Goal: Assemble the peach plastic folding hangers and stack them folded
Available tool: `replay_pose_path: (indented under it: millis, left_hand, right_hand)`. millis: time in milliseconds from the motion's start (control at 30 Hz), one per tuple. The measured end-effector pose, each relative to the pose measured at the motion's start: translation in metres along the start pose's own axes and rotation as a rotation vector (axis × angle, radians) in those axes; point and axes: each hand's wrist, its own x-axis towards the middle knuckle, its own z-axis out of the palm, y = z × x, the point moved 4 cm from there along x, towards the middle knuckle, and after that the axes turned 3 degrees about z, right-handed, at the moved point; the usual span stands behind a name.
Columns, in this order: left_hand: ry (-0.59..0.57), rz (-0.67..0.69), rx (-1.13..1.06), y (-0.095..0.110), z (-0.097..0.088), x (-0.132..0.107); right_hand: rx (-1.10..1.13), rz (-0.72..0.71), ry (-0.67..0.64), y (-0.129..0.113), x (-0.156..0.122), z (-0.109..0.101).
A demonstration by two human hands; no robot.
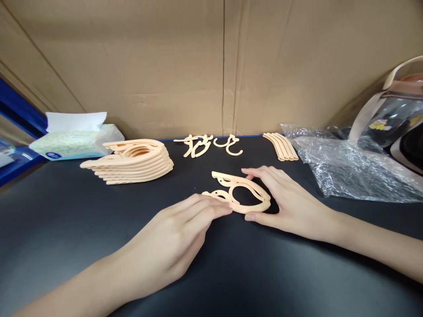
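A folded peach plastic hanger [238, 197] lies flat on the black table [66, 229] between my hands. My right hand [284, 203] cups its right end, thumb under the near edge and fingers over the far edge. My left hand [175, 237] rests on the table with fingers stretched out, the fingertips touching the hanger's left part. A stack of several folded hangers [132, 160] sits at the left. Loose hook pieces [211, 145] lie at the back middle. A row of curved arm pieces [281, 146] lies at the back right.
A tissue pack [74, 138] stands at the back left by a blue edge. Crumpled clear plastic bags [346, 167] cover the right side, with a dark bag or helmet-like object [393, 119] behind. A cardboard wall [211, 66] closes the back.
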Motion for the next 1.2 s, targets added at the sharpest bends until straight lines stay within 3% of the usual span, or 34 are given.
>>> replay_pose_path:
  millis: [133, 367, 600, 733, 900, 1067, 1200]
  left_hand:
    - [0.061, -0.032, 0.060, -0.003, -0.002, 0.000]
    - [0.085, -0.054, 0.185, -0.009, 0.004, 0.000]
    - [0.056, -0.088, 0.089, -0.005, 0.006, 0.003]
    - [0.107, -0.045, 0.192, -0.003, -0.001, 0.001]
    - [0.175, 0.004, 0.351, -0.001, -0.007, -0.001]
    - [0.183, 0.005, 0.353, -0.001, -0.006, -0.001]
    - [0.174, -0.008, 0.337, -0.002, -0.005, -0.001]
  right_hand:
    - [0.011, -0.030, 0.038, -0.002, -0.003, -0.002]
    - [-0.009, -0.350, 0.124, -0.019, -0.011, -0.005]
    - [0.195, -0.310, 0.086, -0.022, -0.011, -0.005]
    - [0.371, -0.133, 0.072, -0.015, -0.009, -0.010]
    - [0.620, 0.174, -0.196, -0.012, -0.007, -0.007]
    - [0.948, 0.241, -0.319, -0.016, -0.005, -0.005]
    - [1.026, 0.269, -0.376, -0.016, -0.005, -0.002]
